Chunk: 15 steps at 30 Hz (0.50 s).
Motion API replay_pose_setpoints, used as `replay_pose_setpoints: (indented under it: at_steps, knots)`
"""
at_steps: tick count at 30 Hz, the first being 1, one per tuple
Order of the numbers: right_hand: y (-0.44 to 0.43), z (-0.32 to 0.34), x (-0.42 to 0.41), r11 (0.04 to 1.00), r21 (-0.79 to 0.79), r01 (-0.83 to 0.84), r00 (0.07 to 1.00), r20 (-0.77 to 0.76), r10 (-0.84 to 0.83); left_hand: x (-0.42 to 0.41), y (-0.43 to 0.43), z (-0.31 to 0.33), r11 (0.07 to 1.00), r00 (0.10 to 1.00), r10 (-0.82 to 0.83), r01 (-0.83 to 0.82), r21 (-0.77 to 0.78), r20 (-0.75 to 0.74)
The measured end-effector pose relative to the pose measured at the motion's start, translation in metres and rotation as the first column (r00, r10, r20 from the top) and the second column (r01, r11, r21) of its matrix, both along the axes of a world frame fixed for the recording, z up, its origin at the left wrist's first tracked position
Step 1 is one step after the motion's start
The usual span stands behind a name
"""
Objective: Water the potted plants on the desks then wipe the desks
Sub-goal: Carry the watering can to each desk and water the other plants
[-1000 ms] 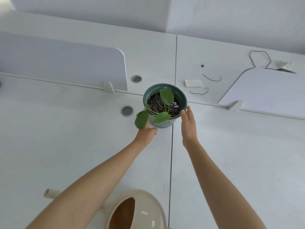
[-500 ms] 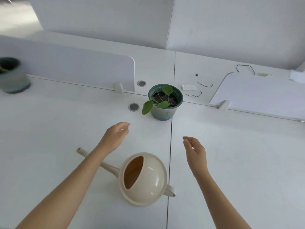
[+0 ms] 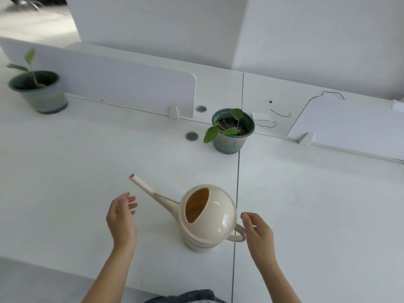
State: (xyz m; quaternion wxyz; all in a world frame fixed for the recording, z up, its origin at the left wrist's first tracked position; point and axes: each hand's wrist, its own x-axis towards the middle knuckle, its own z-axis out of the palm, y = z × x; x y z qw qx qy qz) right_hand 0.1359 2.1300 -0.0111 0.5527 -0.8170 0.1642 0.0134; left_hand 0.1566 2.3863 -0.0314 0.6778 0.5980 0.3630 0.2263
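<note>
Two potted plants: one (image 3: 233, 130) mid-desk, one (image 3: 38, 90) far left. One watering can (image 3: 207, 217). Two cable grommets (image 3: 192, 136) (image 3: 201, 108). Two bare hands (image 3: 122, 217) (image 3: 259, 231), both empty.

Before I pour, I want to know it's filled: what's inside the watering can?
Through the opening of the watering can only its orange-tan inner wall shows. No water surface is clearly visible, and the dome covers the rest, so the level cannot be judged.

Watering can (image 3: 208, 217) before potted plant (image 3: 232, 130), between hands.
</note>
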Motion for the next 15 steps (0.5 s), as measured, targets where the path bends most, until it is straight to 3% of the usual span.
replay_pose_setpoints:
  at_steps: [7,15]
  knots:
    - [0.013,-0.012,-0.011,0.997,-0.076,-0.014,0.999,-0.043,0.011,0.016,-0.009,-0.003,0.977,0.985,-0.169,0.165,-0.135,-0.021]
    - [0.023,-0.014,-0.013,0.998,-0.028,0.061,0.992,-0.109,-0.063,0.021,-0.017,-0.004,0.915,0.937,-0.330,0.346,-0.205,0.111]
